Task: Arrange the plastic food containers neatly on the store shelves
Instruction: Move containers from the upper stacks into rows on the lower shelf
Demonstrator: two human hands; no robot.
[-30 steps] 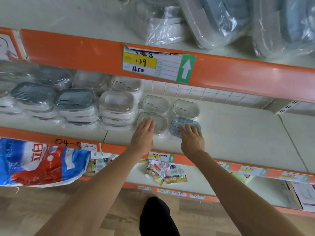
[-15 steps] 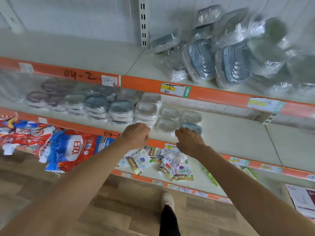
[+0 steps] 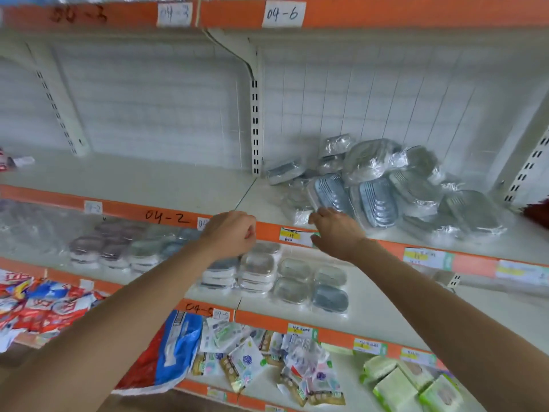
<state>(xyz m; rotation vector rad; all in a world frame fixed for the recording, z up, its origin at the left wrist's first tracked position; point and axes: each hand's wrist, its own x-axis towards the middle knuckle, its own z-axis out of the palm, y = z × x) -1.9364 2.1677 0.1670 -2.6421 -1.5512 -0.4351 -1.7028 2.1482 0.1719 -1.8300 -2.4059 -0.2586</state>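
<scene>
Two hands reach up at the shelves, and neither one holds anything. The right hand (image 3: 335, 230) is nearer the messy pile of containers (image 3: 386, 185). Its fingers are stretched out, and the tips are just beside the first blue-lidded container (image 3: 329, 193) in that pile, or maybe touching its wrap; I cannot tell which. That container lies at about one o'clock from the right hand. It stands up on its edge and leans back on the others, with its long side pointing up and away. So I think the right hand should take it first.

The left hand (image 3: 230, 233) is curled loosely with nothing in it. It hangs in front of the orange shelf edge (image 3: 166, 217), at nine o'clock from the right hand and well apart from the pile.

All the containers in the pile are wrapped in shiny clear plastic and tipped every which way on the upper shelf (image 3: 148, 179). If they hold anything inside, the wrap hides it.

On the lower shelf (image 3: 386, 307), at six o'clock from the hands, the tidy containers (image 3: 258, 272) sit flat in neat stacks and rows. Four small ones (image 3: 312, 285) lie in a square at the end of the row.
</scene>
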